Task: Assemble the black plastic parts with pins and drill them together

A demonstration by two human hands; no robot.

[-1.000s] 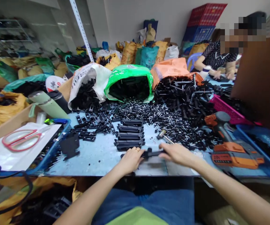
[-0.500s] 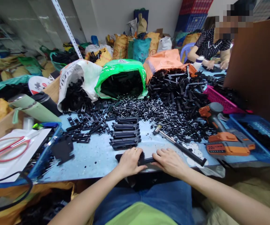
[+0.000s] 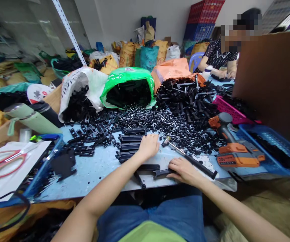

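My left hand (image 3: 149,147) is raised over the right end of a row of long black plastic parts (image 3: 128,147), beside the pile of small black pieces with metal pins (image 3: 157,119). Its fingers are loosely apart, and I see nothing held in them. Lower on the table, my right hand (image 3: 183,170) grips the right end of a black plastic bracket (image 3: 162,172) with a forked left end. A black bar (image 3: 148,167) lies by that fork, and another black piece (image 3: 140,180) slants down towards the table's front edge. A hammer (image 3: 189,156) rests just beyond my right hand.
An orange cordless drill (image 3: 238,154) and a blue basket (image 3: 271,148) stand on the right. Sacks, including a green one (image 3: 128,72), spill black parts at the back. Red scissors (image 3: 5,163) lie on the left. Another person (image 3: 220,60) sits far right.
My left hand has let go of the black part and moved up towards the pile. The right hand stays on the bracket. The view has shifted slightly.
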